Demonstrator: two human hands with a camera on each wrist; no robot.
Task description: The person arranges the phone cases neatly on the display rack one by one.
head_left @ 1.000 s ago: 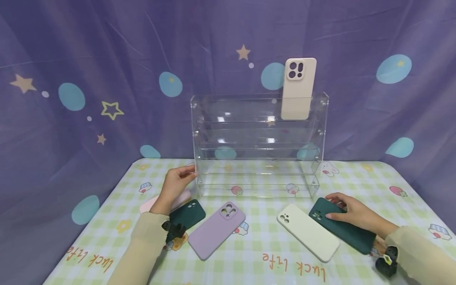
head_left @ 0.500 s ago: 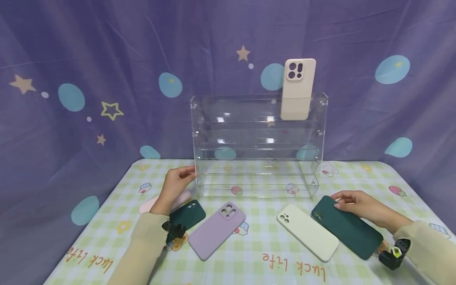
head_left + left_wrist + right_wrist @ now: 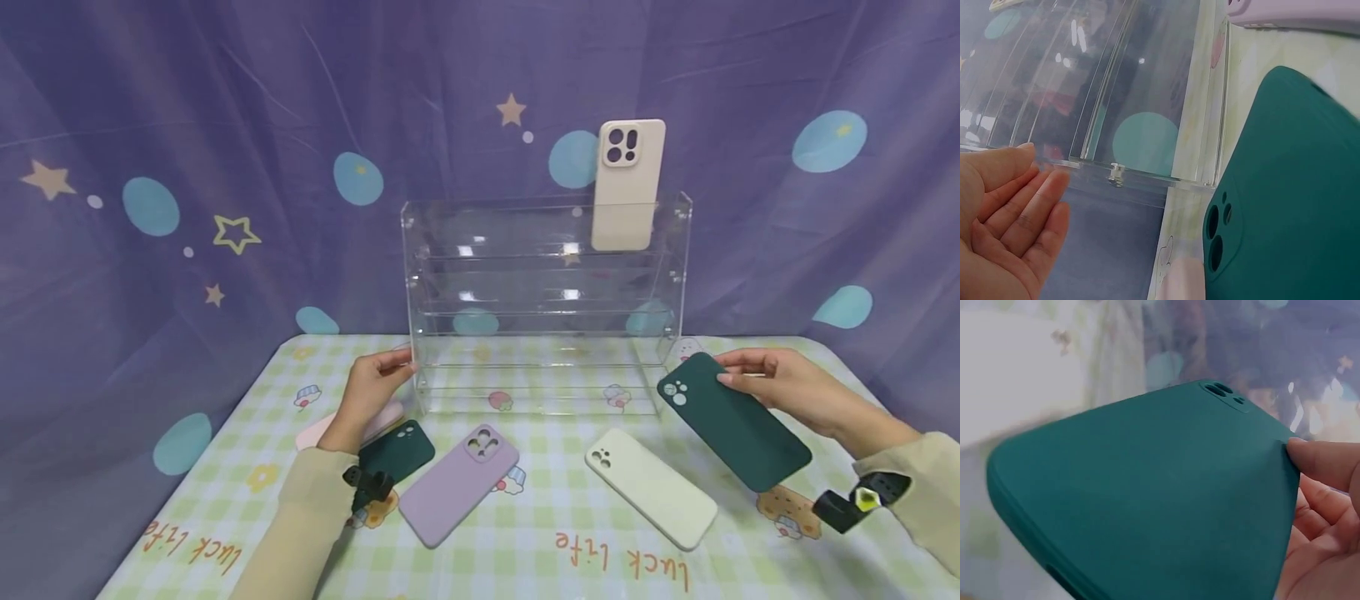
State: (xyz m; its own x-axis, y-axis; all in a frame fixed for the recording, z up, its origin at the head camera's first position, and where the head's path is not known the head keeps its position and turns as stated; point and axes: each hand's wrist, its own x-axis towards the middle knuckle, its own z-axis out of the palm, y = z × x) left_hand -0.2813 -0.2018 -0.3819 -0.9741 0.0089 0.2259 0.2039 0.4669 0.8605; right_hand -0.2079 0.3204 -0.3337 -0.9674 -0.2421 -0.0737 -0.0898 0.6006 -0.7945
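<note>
My right hand pinches a dark green phone case by its upper long edge, thumb on the back face. The case hangs tilted above the table, camera holes toward the rack; the right wrist view shows the green case close up. The fingertips of my left hand rest at the left side panel of a clear acrylic tiered rack. In the left wrist view, the left hand has loosely bent fingers, with the thumb at the panel's edge. A cream phone case stands on the rack's top tier, at the right.
On the checkered tablecloth lie a purple phone case, a pale cream-green case, a second dark green case and a pink case. The left forearm partly covers those last two. A purple curtain hangs behind.
My right hand has lifted the dark green phone case off the tablecloth, moving it up and farther back toward the rack. The left hand stays at the rack's side.
</note>
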